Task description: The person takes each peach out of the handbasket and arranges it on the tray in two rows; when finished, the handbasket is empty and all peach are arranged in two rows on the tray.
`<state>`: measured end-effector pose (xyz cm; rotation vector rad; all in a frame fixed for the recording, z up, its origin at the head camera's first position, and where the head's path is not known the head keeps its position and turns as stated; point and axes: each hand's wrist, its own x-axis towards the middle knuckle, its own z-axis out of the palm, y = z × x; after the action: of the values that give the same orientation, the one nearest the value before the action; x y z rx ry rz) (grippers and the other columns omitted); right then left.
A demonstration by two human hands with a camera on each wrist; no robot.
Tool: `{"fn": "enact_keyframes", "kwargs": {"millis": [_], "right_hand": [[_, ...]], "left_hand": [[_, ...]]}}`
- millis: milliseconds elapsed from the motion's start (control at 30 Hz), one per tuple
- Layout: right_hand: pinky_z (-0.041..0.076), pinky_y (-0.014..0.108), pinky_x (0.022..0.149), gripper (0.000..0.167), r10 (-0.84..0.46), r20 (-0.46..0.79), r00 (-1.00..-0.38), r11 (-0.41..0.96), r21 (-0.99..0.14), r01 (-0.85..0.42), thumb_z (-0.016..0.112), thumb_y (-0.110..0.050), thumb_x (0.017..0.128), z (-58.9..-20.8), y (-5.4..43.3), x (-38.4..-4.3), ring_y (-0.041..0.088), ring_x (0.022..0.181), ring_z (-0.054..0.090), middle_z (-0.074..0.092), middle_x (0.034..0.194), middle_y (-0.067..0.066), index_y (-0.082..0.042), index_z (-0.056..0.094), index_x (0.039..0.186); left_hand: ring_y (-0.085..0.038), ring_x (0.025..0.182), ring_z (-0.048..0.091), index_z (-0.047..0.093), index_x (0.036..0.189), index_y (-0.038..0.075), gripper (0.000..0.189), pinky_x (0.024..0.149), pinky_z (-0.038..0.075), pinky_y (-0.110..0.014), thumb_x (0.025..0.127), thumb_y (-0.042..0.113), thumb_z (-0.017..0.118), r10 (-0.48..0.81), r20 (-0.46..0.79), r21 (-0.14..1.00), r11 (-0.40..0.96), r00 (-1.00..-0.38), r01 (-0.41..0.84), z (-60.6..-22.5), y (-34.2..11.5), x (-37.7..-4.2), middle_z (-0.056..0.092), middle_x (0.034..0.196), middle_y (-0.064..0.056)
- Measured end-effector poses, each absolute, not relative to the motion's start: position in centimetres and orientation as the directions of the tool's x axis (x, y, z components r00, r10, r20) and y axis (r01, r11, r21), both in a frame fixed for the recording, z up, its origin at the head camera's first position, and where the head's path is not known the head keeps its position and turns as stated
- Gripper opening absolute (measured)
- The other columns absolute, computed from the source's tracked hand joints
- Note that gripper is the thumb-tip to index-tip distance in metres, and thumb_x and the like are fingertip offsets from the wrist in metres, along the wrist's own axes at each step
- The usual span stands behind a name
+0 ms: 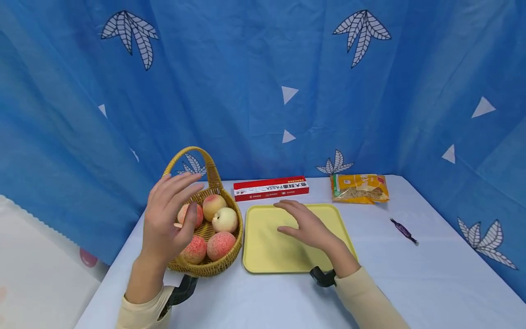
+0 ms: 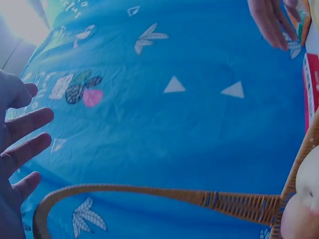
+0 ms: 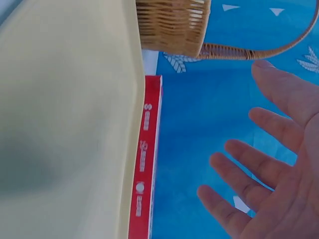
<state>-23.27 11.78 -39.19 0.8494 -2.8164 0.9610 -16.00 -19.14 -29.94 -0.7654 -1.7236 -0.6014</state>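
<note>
My left hand (image 1: 168,217) is raised over the left side of a wicker basket (image 1: 222,265), its fingers spread and nothing in them. Several peaches lie in the basket, among them a pink one (image 1: 221,246) and a pale one (image 1: 225,220). In the left wrist view the basket's arched handle (image 2: 149,189) crosses the lower part. Above a yellow tray (image 1: 263,256) hovers my right hand (image 1: 306,224), fingers extended and holding nothing. The right wrist view shows this hand (image 3: 279,164) with its fingers apart, beside the tray's edge.
Behind the tray lies a red and white pasta box (image 1: 271,188). A yellow bag of pasta (image 1: 360,188) is at the back right, and a small dark purple wrapped candy (image 1: 404,231) lies to the right. A blue curtain (image 1: 263,91) encloses the white table (image 1: 435,274).
</note>
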Motion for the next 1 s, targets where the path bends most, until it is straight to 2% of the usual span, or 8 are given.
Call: {"fn": "enact_keyframes", "kwargs": {"millis": [267, 433, 500, 600, 700, 800, 900, 1000], "right_hand": [[0.042, 0.051, 0.111, 0.059, -0.507, 0.229, -0.831, 0.599, -0.599, -0.531, 0.073, -0.032, 0.091, -39.2, 9.4, -23.3, 0.024, 0.139, 0.046, 0.05, 0.149, 0.001, -0.024, 0.051, 0.145], [0.042, 0.05, 0.112, 0.06, -0.543, 0.212, -0.812, 0.589, -0.593, -0.549, 0.073, -0.032, 0.091, -39.8, 8.3, -23.1, 0.024, 0.141, 0.044, 0.047, 0.151, 0.001, -0.024, 0.05, 0.146], [0.042, 0.05, 0.112, 0.06, -0.554, 0.214, -0.805, 0.583, -0.59, -0.558, 0.073, -0.032, 0.091, -39.9, 8.0, -23.1, 0.024, 0.141, 0.043, 0.046, 0.152, 0.001, -0.024, 0.05, 0.146], [0.042, 0.049, 0.112, 0.06, -0.571, 0.224, -0.79, 0.547, -0.614, -0.57, 0.073, -0.031, 0.091, -40.0, 7.6, -23.1, 0.023, 0.14, 0.044, 0.045, 0.151, 0.0, -0.023, 0.049, 0.146], [0.044, 0.048, 0.11, 0.059, -0.588, 0.243, -0.771, 0.497, -0.643, -0.582, 0.072, -0.03, 0.092, -39.8, 7.0, -23.3, 0.023, 0.136, 0.049, 0.045, 0.151, -0.001, -0.023, 0.049, 0.146], [0.047, 0.046, 0.107, 0.059, -0.6, 0.261, -0.756, 0.466, -0.653, -0.596, 0.072, -0.027, 0.092, -39.5, 6.0, -23.6, 0.024, 0.131, 0.053, 0.045, 0.15, 0.0, -0.02, 0.049, 0.146], [0.046, 0.047, 0.108, 0.059, -0.614, 0.269, -0.742, 0.46, -0.642, -0.613, 0.073, -0.024, 0.092, -39.4, 4.8, -24.1, 0.025, 0.133, 0.051, 0.044, 0.152, 0.003, -0.017, 0.049, 0.146], [0.042, 0.049, 0.111, 0.059, -0.626, 0.262, -0.734, 0.469, -0.625, -0.624, 0.072, -0.023, 0.092, -39.4, 3.5, -24.4, 0.027, 0.14, 0.045, 0.043, 0.154, 0.004, -0.016, 0.049, 0.146]], "left_hand": [[-0.028, 0.117, 0.065, 0.069, 0.104, -0.012, 0.028, 0.112, 0.042, -0.038, 0.093, 0.01, 0.056, -0.058, 0.986, 0.161, 0.53, -0.154, 0.833, -29.1, -21.4, -15.7, 0.071, 0.112, -0.025], [-0.024, 0.117, 0.066, 0.065, 0.107, -0.017, 0.027, 0.107, 0.046, -0.031, 0.09, -0.001, 0.053, -0.174, 0.964, 0.258, 0.429, -0.201, 0.866, -29.3, -23.1, -15.8, 0.071, 0.116, -0.022], [-0.022, 0.119, 0.064, 0.063, 0.111, -0.018, 0.028, 0.11, 0.044, -0.031, 0.091, -0.003, 0.052, -0.191, 0.947, 0.318, 0.426, -0.259, 0.847, -29.8, -24.4, -16.1, 0.07, 0.12, -0.02], [-0.013, 0.124, 0.06, 0.064, 0.12, -0.012, 0.029, 0.112, 0.04, -0.027, 0.095, -0.003, 0.053, -0.221, 0.883, 0.468, 0.486, -0.414, 0.738, -31.2, -26.6, -16.9, 0.069, 0.127, -0.013], [0.0, 0.123, 0.057, 0.066, 0.127, 0.002, 0.03, 0.109, 0.039, -0.021, 0.099, 0.004, 0.054, -0.278, 0.755, 0.629, 0.563, -0.594, 0.537, -33.0, -28.5, -17.9, 0.067, 0.131, -0.007], [0.007, 0.12, 0.053, 0.064, 0.133, 0.016, 0.032, 0.11, 0.04, -0.026, 0.103, 0.019, 0.053, -0.322, 0.585, 0.733, 0.602, -0.744, 0.315, -34.5, -29.7, -18.7, 0.064, 0.134, -0.005], [0.001, 0.124, 0.051, 0.057, 0.14, 0.019, 0.039, 0.114, 0.039, -0.044, 0.104, 0.032, 0.051, -0.3, 0.428, 0.79, 0.582, -0.852, 0.192, -35.6, -30.7, -19.2, 0.059, 0.14, -0.01], [-0.018, 0.136, 0.045, 0.046, 0.149, 0.017, 0.052, 0.113, 0.033, -0.061, 0.104, 0.042, 0.048, -0.207, 0.283, 0.839, 0.527, -0.937, 0.137, -36.6, -31.7, -19.5, 0.05, 0.148, -0.015]]}}
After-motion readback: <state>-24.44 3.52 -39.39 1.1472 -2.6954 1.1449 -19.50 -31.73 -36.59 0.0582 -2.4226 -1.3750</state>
